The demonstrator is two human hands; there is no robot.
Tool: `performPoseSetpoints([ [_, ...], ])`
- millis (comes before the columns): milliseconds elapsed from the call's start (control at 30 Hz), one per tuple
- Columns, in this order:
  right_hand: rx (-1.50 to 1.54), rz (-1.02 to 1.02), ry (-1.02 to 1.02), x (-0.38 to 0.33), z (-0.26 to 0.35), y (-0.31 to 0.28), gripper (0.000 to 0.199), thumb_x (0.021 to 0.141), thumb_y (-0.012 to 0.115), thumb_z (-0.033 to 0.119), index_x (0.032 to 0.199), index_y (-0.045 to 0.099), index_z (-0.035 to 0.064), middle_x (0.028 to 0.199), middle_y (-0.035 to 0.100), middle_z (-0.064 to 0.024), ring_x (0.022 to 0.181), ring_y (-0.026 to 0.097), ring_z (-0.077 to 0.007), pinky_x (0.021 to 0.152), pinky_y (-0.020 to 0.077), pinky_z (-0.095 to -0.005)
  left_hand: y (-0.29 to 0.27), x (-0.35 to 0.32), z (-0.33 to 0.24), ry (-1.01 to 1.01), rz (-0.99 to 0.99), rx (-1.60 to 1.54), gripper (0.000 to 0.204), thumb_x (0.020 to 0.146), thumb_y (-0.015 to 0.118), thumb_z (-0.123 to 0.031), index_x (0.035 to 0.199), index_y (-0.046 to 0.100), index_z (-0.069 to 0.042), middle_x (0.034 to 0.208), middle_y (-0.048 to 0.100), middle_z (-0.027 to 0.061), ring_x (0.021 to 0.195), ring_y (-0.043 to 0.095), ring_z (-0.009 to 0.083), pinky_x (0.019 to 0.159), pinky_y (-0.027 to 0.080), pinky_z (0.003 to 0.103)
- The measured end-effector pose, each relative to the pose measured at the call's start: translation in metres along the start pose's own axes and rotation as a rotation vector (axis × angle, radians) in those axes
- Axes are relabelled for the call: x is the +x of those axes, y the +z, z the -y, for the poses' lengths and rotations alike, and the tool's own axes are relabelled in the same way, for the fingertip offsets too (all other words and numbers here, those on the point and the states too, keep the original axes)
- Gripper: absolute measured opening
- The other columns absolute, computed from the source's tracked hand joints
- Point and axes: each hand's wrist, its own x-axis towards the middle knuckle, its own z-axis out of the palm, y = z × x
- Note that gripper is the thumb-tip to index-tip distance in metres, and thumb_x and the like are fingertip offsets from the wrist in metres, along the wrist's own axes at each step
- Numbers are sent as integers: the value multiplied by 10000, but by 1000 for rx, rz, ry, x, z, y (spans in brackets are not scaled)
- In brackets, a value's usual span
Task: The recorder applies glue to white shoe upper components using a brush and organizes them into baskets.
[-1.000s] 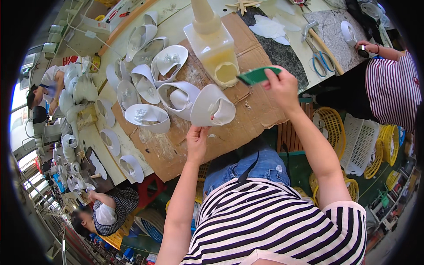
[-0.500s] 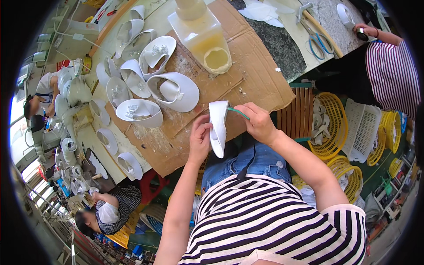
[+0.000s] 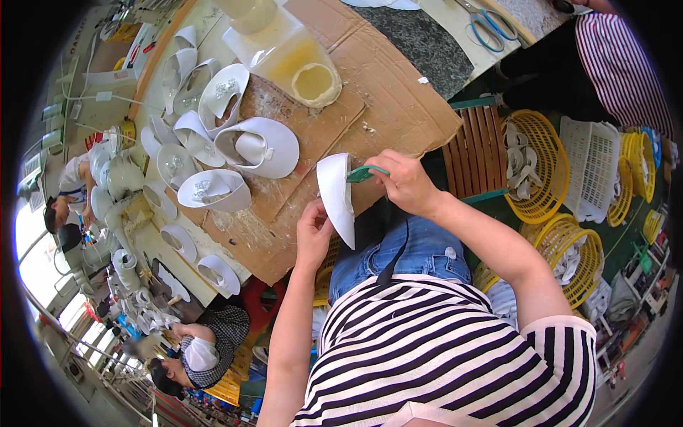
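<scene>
My left hand (image 3: 313,229) pinches the edge of a white curved shoe upper (image 3: 334,193), held upright above the near edge of the cardboard. In my right hand (image 3: 407,182) is a flat green handled tool (image 3: 368,171), and its tip meets the upper's right-hand edge. The tip itself is hidden by that edge, so I cannot tell what kind of tool it is. Several more white shoe uppers (image 3: 257,148), some with silvery ornaments, lie on the table to the left of my hands.
A cut-open plastic container (image 3: 288,65) of yellowish liquid stands on the stained cardboard (image 3: 402,96). Blue-handled scissors (image 3: 491,30) lie at the far right. Yellow baskets (image 3: 538,167) and a white crate (image 3: 587,171) stand right of a slatted wooden stool (image 3: 475,153). Other people work nearby.
The upper has turned in my left hand, showing more of its smooth outer side. The green tool is angled differently, with its broad face showing. My view has shifted slightly.
</scene>
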Motion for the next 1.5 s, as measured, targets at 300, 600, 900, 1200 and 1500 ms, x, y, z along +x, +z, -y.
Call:
performPoseSetpoints([
  [300, 7, -52, 77, -7, -11, -1, 156, 864, 555, -52, 981, 630, 19, 816, 591, -117, 666, 640, -222, 606, 517, -315, 8, -19, -5, -68, -13, -139, 181, 906, 587, 29, 1077, 631, -11, 960, 631, 4, 824, 597, 65, 724, 476, 218],
  [600, 107, -206, 111, -3, 2, -4, 154, 897, 535, -25, 1004, 639, 10, 811, 588, -108, 666, 638, -192, 604, 512, -300, 2, -36, 5, -226, 37, -246, 200, 943, 598, -186, 1066, 606, -29, 1119, 546, 73, 975, 566, 164, 854, 487, 342],
  [900, 64, 0, 78, -11, 2, -6, 108, 855, 595, 22, 953, 640, 28, 797, 589, -135, 711, 612, -318, 631, 490, -380, 29, -31, -16, -770, -25, -651, 332, 960, 565, -193, 1229, 477, -19, 1101, 602, 135, 1000, 623, 258, 885, 526, 446],
  [1200, -66, -296, 131, -2, -3, -52, 112, 910, 580, 20, 996, 649, 0, 826, 611, -123, 629, 627, -207, 577, 494, -305, 13, -48, -115, -69, -346, -352, 427, 841, 709, 17, 1158, 424, -8, 943, 660, 131, 819, 649, 160, 692, 526, 252],
  [1500, 177, -367, 227, 19, 30, -67, 132, 950, 586, 75, 1014, 657, -15, 831, 635, -66, 665, 624, -109, 578, 505, -245, 13, 0, -104, 378, -488, 579, 204, 822, 708, -40, 982, 581, -37, 722, 580, 72, 611, 555, 180, 580, 461, 320],
])
